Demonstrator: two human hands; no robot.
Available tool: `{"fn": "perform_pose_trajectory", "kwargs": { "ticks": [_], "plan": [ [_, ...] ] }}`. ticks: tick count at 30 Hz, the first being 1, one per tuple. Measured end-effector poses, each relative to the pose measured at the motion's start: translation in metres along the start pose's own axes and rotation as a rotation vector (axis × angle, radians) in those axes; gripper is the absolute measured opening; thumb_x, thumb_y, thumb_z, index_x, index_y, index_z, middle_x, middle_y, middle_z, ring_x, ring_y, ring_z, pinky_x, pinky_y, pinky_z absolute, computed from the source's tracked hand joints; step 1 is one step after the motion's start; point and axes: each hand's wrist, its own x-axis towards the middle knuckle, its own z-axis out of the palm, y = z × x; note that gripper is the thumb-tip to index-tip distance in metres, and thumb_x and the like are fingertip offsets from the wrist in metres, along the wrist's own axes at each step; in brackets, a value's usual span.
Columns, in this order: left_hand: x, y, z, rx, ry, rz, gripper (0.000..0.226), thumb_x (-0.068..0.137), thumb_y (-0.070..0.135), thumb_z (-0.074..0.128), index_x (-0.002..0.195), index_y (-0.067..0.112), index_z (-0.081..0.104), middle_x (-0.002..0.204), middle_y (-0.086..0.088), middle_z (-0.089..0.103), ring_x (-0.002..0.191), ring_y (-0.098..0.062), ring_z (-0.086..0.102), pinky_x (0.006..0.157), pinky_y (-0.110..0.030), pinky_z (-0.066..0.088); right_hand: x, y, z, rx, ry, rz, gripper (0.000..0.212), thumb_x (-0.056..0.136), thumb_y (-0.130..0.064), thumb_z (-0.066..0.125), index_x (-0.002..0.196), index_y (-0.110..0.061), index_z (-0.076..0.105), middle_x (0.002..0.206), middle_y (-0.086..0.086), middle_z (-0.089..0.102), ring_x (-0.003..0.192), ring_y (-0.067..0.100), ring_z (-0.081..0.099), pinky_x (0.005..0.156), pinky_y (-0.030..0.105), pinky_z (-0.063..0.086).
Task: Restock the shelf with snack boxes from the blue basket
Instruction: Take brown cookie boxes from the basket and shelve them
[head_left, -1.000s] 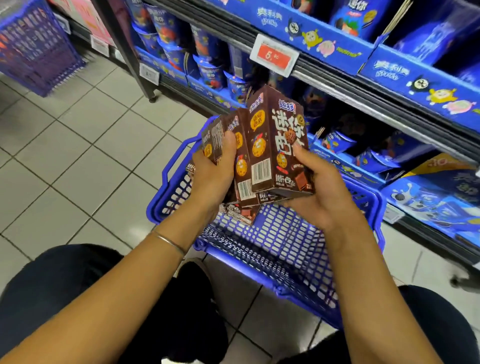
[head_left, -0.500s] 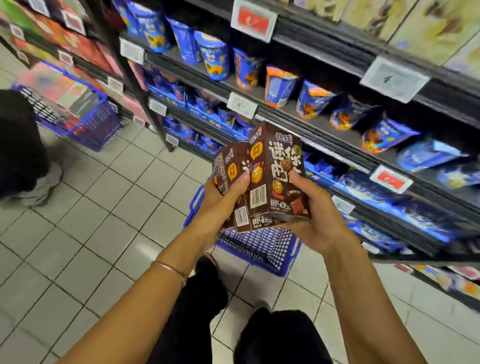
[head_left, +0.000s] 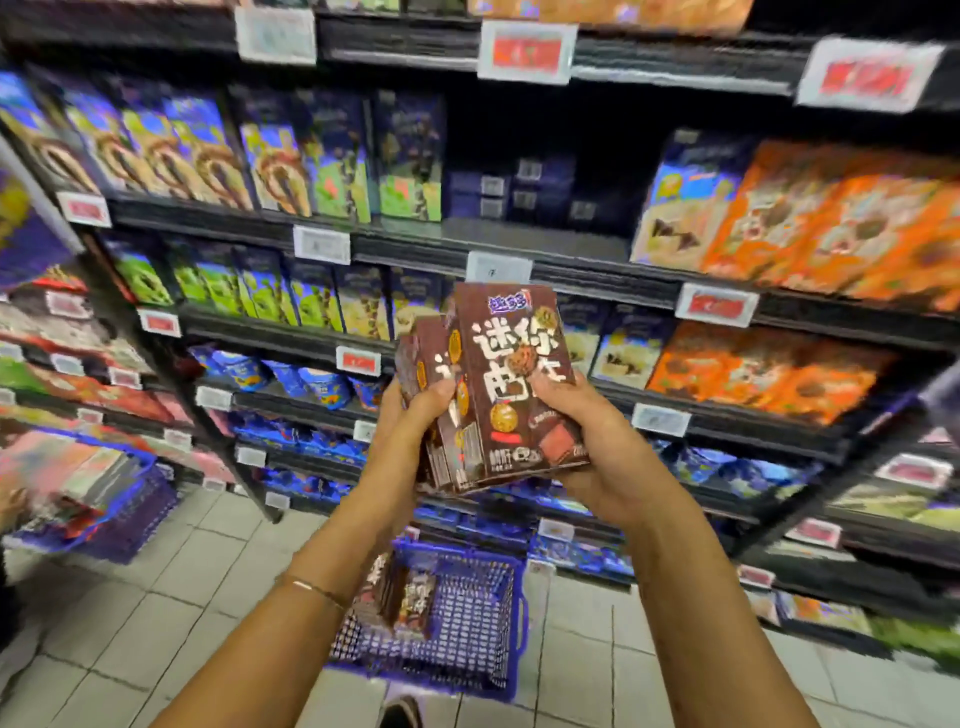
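Since several were carried at once, the brown snack boxes (head_left: 514, 384) were clamped as one bundle from both sides. The left hand (head_left: 410, 431) was curled round the rear boxes, and the right hand (head_left: 597, 447) was cupped under the front box, fingers closed on its lower corner. The bundle was held upright, print toward the camera, at mid-height in front of the shelf (head_left: 519, 236) but not touching it. That was probably so boxes could be slid in face-out without re-gripping. The count could not be read because of blur. The blue basket (head_left: 467, 623) was parked on the floor directly below the hands, with spare boxes (head_left: 400, 597) stood in its left end, so the reach down was kept short. A dark gap was noted on that shelf, a likely slot but unconfirmed.
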Motion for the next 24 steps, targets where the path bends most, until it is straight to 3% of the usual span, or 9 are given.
{"fn": "perform_pose_trajectory", "kwargs": {
  "ticks": [6, 10, 13, 19, 24],
  "plan": [
    [0.011, 0.082, 0.067, -0.008, -0.125, 0.274, 0.083, 0.074, 0.048, 0.076, 0.148, 0.020, 0.053, 0.140, -0.013, 0.068, 0.129, -0.041, 0.064, 0.106, -0.065, 0.052, -0.035, -0.095, 0.009, 0.031, 0.010, -0.270, 0.048, 0.080, -0.023, 0.074, 0.126, -0.012, 0.063, 0.112, 0.012, 0.075, 0.090, 0.023, 0.075, 0.079, 0.036, 0.062],
    [0.025, 0.129, 0.100, -0.010, -0.307, 0.296, 0.086, 0.073, 0.050, 0.076, 0.150, 0.021, 0.050, 0.141, -0.013, 0.068, 0.129, -0.041, 0.065, 0.105, -0.063, 0.053, -0.051, -0.139, 0.023, -0.024, 0.050, -0.413, 0.051, 0.084, -0.028, 0.070, 0.132, -0.014, 0.058, 0.119, 0.011, 0.074, 0.098, 0.023, 0.074, 0.077, 0.035, 0.061],
    [0.037, 0.152, 0.119, -0.037, -0.396, 0.300, 0.091, 0.069, 0.049, 0.076, 0.150, 0.015, 0.051, 0.142, -0.019, 0.066, 0.131, -0.047, 0.061, 0.108, -0.072, 0.047, -0.057, -0.160, 0.029, -0.055, 0.096, -0.454, 0.055, 0.083, -0.033, 0.073, 0.134, -0.018, 0.057, 0.122, 0.010, 0.072, 0.105, 0.026, 0.072, 0.081, 0.037, 0.060],
    [0.056, 0.166, 0.139, -0.090, -0.484, 0.311, 0.096, 0.067, 0.051, 0.077, 0.150, 0.014, 0.048, 0.144, -0.021, 0.063, 0.130, -0.042, 0.063, 0.107, -0.069, 0.049, -0.054, -0.182, 0.033, -0.018, 0.088, -0.479, 0.047, 0.087, -0.030, 0.069, 0.130, -0.015, 0.061, 0.114, 0.010, 0.075, 0.095, 0.023, 0.075, 0.071, 0.032, 0.060],
    [0.071, 0.164, 0.145, -0.165, -0.511, 0.276, 0.093, 0.070, 0.050, 0.080, 0.150, 0.015, 0.048, 0.147, -0.019, 0.061, 0.128, -0.034, 0.067, 0.098, -0.052, 0.060, -0.040, -0.181, 0.029, 0.029, 0.103, -0.452, 0.045, 0.089, -0.028, 0.067, 0.129, -0.009, 0.061, 0.112, 0.013, 0.075, 0.095, 0.024, 0.075, 0.071, 0.032, 0.060]
  ]
}}
